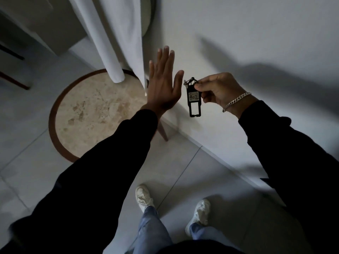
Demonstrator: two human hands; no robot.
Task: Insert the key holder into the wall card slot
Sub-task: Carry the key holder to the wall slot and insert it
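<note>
A black plastic key holder (pixel 193 97) with a small label reading 402 hangs in front of the white wall (pixel 256 43). My right hand (pixel 218 89) pinches its top end between thumb and fingers, next to a metal ring. My left hand (pixel 163 81) is raised flat just left of the holder, fingers straight and together, palm turned toward the wall, holding nothing. No card slot shows in the view.
A round stone-topped side table (pixel 91 110) with a brown rim stands on the tiled floor at the left. A white curtain (pixel 113 43) hangs above it. The wall's base runs diagonally past my feet (pixel 172 208).
</note>
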